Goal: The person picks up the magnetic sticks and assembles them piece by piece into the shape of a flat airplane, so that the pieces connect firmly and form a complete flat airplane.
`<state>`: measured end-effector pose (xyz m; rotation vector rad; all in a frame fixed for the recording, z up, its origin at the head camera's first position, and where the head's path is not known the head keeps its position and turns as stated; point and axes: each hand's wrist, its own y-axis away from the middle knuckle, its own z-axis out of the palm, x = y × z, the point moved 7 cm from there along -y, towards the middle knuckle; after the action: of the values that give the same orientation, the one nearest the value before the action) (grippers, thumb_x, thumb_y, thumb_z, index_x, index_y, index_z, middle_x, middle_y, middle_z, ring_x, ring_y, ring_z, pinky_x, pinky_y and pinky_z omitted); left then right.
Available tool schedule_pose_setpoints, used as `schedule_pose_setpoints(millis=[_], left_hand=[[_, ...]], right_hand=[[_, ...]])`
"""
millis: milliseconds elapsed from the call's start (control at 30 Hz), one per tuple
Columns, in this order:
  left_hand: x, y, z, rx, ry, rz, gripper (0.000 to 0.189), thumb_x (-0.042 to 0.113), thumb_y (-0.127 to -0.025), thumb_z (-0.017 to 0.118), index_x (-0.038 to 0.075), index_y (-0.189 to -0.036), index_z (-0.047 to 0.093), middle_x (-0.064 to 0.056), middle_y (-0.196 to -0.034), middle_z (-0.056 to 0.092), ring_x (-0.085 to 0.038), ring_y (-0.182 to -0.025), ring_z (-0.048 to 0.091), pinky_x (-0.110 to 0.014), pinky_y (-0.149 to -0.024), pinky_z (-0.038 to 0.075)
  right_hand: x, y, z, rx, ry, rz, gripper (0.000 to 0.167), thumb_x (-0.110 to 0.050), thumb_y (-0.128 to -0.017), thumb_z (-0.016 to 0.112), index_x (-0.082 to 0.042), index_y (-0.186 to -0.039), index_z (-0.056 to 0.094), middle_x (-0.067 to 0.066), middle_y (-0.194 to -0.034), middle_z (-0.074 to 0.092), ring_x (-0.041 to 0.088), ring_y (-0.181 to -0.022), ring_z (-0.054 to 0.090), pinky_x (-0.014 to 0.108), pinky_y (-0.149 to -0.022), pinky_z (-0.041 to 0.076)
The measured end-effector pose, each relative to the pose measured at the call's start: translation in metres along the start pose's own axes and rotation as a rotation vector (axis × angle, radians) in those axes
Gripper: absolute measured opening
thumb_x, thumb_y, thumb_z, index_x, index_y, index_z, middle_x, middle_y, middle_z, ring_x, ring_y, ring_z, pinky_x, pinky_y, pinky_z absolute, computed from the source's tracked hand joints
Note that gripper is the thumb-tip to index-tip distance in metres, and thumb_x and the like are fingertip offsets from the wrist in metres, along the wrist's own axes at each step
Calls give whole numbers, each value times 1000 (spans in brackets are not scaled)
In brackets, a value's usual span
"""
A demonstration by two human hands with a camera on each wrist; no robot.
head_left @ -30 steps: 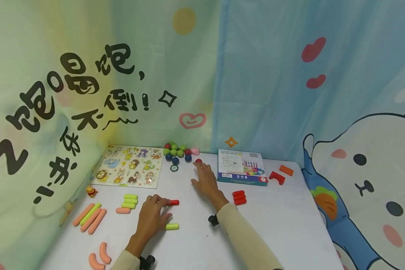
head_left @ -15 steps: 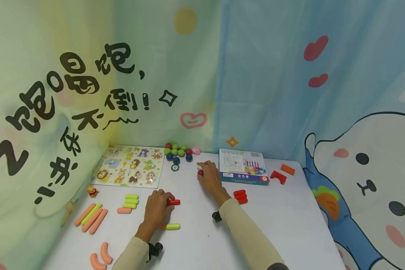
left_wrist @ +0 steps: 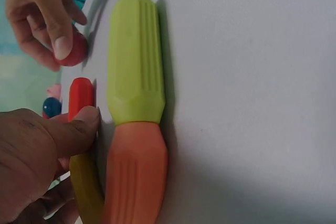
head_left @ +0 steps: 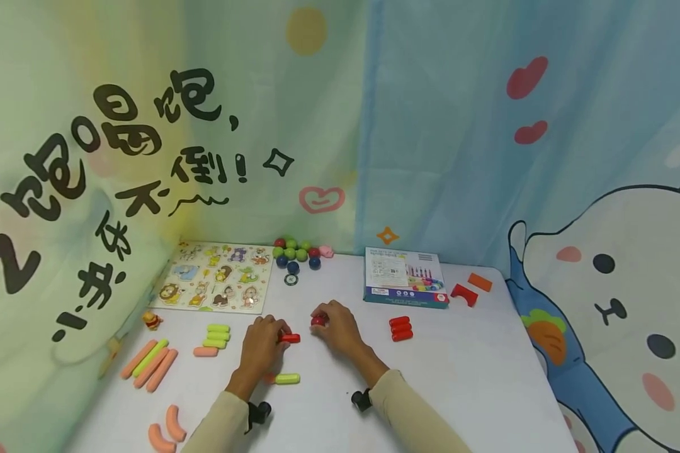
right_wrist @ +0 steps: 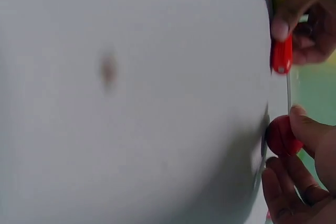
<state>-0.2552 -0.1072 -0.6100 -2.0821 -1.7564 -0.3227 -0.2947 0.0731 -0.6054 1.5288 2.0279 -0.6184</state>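
My left hand (head_left: pixel 262 345) pinches a short red rod (left_wrist: pixel 81 93) between thumb and fingers. A curved olive-yellow piece (left_wrist: pixel 86 187) lies end to end with that rod under the hand in the left wrist view. My right hand (head_left: pixel 339 328) holds a red ball (right_wrist: pixel 282 136) with thumb and fingertips, just to the right of the red rod's free end; a gap shows between ball and rod. Nearer me on the table, a yellow-green rod (left_wrist: pixel 136 61) is joined end to end with an orange-pink piece (left_wrist: pixel 136 171).
Short yellow-green rods (head_left: pixel 218 336), long pink rods (head_left: pixel 160 370) and pink curved pieces (head_left: pixel 174 423) lie at left. Red rods (head_left: pixel 400 328) lie at right. Behind are a picture board (head_left: pixel 212 277), coloured balls (head_left: pixel 300 254) and a flat box (head_left: pixel 405 277).
My right hand first closed on the red ball near the back, then carried it toward me and left, close to the red rod. My left hand shifted slightly and now pinches the rod.
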Motion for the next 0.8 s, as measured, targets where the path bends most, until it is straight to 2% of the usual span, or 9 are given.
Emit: schedule_pose_setpoints(millis=[133, 267, 367, 600, 800], left_hand=[[0, -1, -2, 19, 7, 15, 24, 14, -81, 93, 17, -99, 78, 0, -87, 64, -19, -84, 52, -40, -80, 45], [1, -1, -3, 26, 8, 23, 24, 15, -81, 93, 17, -99, 77, -1, -87, 66, -19, -83, 52, -40, -80, 45], [1, 0, -3, 30, 11, 15, 24, 15, -81, 93, 17, -99, 77, -1, -87, 66, -19, -82, 53, -41, -80, 46], [-1, 2, -1, 22, 27, -1, 24, 14, -81, 93, 18, -99, 78, 0, -88, 67, -19, -83, 52, -41, -82, 45], [0, 4, 2, 4, 34, -15, 26, 11, -81, 92, 19, -102, 80, 0, -91, 69, -19, -86, 53, -40, -85, 46]], right_hand=[[-5, 10, 7, 11, -66, -4, 25, -18, -89, 87, -18, -112, 78, -2, -100, 70, 12, -90, 60, 24, -83, 53], [-11, 16, 14, -25, -171, -16, 26, -13, -89, 86, -15, -113, 77, 0, -105, 74, 11, -91, 63, 21, -82, 55], [-14, 18, 17, -45, -201, -29, 26, -12, -89, 86, -15, -114, 77, 1, -108, 76, 13, -93, 66, 21, -84, 56], [-8, 13, 15, -77, -183, -6, 24, -23, -94, 83, -16, -116, 77, -1, -109, 76, 13, -94, 66, 24, -84, 55], [-3, -14, 1, -22, -47, 18, 31, -29, -98, 79, -17, -126, 74, 3, -120, 76, 18, -105, 65, 36, -95, 56]])
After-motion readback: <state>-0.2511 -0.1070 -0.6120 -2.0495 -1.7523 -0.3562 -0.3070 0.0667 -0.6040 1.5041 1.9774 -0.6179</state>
